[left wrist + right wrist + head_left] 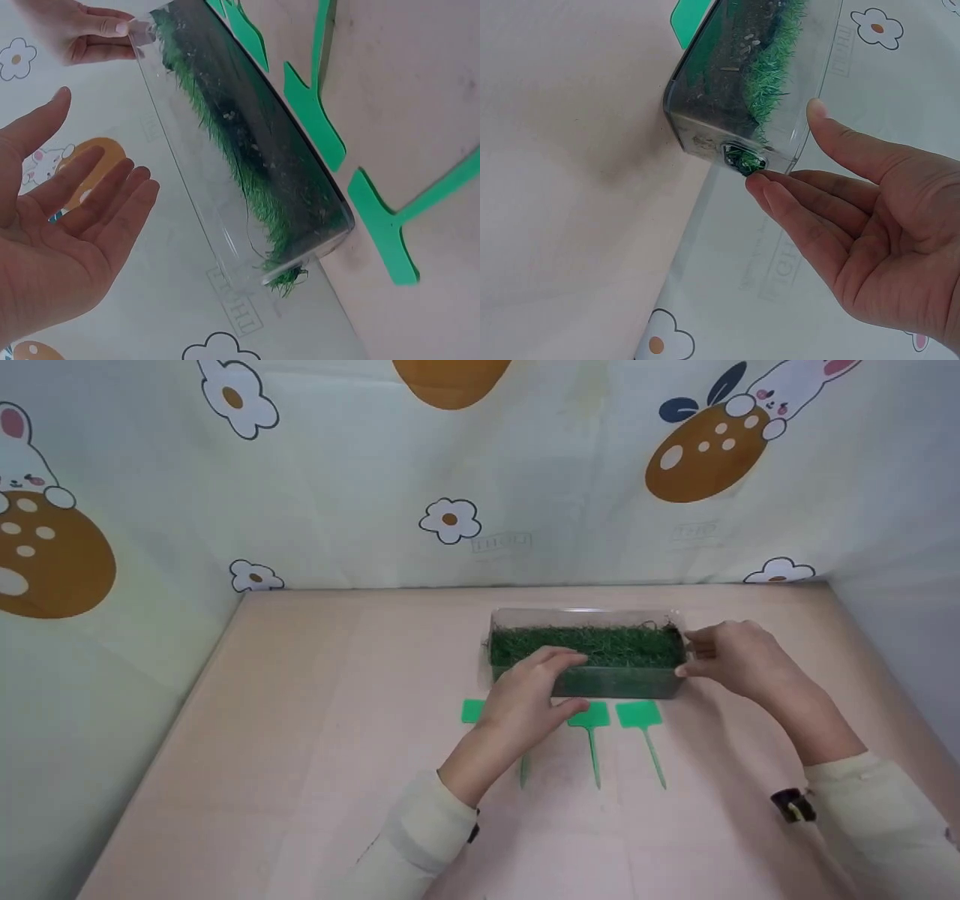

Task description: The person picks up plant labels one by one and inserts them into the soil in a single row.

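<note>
A clear plastic box (619, 682) stands on the table, with green grass (607, 643) over dark soil (240, 112) inside it. At the box's right end, my right hand (742, 660) touches the end wall with nearly straight fingers; a tuft of grass (744, 159) pokes through a hole there. The right thumb (847, 146) is near the top rim. My left hand (525, 697) hovers in front of the box, its fingers loosely spread and holding nothing. Green plant labels (639, 714) lie in a row before the box, partly hidden by the left hand.
The pale table (300, 720) extends left of the box and towards the front. A cloth backdrop (337, 495) with flowers and rabbits rises behind and at both sides. Dark straps (793, 805) show near the sleeves.
</note>
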Available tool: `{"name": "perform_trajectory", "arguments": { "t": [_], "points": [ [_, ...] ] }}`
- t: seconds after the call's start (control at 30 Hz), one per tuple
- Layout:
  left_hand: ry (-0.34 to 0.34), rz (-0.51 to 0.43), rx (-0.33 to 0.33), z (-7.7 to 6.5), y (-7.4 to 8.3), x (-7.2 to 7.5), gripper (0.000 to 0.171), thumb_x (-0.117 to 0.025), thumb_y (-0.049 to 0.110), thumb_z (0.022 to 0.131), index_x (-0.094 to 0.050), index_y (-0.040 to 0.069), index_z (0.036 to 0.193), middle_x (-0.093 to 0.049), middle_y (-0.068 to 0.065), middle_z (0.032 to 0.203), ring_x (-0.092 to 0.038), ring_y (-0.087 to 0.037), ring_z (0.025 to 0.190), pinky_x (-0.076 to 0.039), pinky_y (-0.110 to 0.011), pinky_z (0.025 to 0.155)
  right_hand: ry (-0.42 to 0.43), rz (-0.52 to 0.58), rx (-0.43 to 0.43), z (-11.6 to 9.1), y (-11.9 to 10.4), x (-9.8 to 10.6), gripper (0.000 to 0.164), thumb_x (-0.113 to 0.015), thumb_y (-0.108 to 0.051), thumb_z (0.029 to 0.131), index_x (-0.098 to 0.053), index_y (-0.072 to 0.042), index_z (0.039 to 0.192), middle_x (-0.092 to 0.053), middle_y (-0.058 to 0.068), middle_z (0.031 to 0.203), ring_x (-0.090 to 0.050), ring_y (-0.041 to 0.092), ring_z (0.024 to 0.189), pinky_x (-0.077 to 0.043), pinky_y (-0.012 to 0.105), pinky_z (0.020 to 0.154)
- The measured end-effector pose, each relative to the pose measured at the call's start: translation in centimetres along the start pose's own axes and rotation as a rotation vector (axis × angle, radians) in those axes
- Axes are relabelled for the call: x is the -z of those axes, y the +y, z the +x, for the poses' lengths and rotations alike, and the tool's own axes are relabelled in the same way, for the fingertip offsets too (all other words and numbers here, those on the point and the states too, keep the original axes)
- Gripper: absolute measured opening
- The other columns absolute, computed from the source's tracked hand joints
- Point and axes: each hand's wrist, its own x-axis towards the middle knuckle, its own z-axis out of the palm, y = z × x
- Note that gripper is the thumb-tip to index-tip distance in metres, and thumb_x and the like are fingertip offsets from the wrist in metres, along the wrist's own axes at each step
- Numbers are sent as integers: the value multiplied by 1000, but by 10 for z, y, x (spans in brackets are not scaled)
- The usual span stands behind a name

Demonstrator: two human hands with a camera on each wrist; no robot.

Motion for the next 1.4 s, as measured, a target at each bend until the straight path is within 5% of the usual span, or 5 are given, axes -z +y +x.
{"name": "perform_trajectory", "arguments": {
  "t": [0.73, 1.4],
  "points": [
    [-110, 22, 10, 8, 13, -31, 54, -72, 39, 91, -55, 32, 141, -55, 8, 145, -54, -15, 134, -51, -31, 103, 3, -25, 5, -1, 0, 0, 60, -74, -24, 90, -54, 10, 136, -65, 31, 121, -63, 47, 113, -49, 60, 93],
    [-207, 41, 42, 26, 28, -57, 47, -74, 42, 89, -64, 30, 132, -71, 12, 120, -68, -4, 103, -55, -22, 83, 7, -25, -4, 1, -2, 0, 58, -77, -23, 88, -57, 10, 132, -68, 30, 117, -64, 47, 109, -54, 56, 86]
  ]
}}
